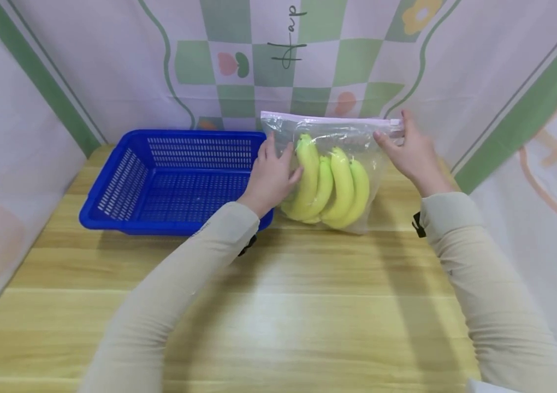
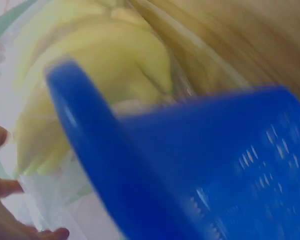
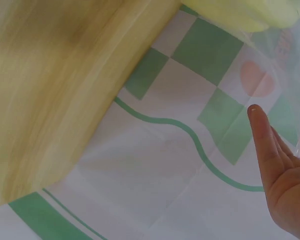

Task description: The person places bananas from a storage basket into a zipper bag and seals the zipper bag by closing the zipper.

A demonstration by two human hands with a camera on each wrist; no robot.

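Note:
A clear zip bag (image 1: 374, 185) with a pale pink zip strip along its top stands tilted near the back of the table. Several yellow bananas (image 1: 339, 188) are inside it, greenish at the stems. My right hand (image 1: 416, 155) holds the bag's upper right corner by the zip's end, thumb in front. At the bag's left side is my left hand (image 1: 271, 177), its fingers spread over the plastic between bag and basket. The left wrist view shows these fingers (image 2: 7, 187) loosely bent beside the blurred bag.
A blue plastic basket (image 1: 175, 226) with slotted walls stands left of the bag, its right rim close to my left wrist. Under everything is a wood-grain table (image 1: 278, 305). A patterned cloth (image 1: 231, 101) with green checks hangs behind, and pale cloth covers both sides.

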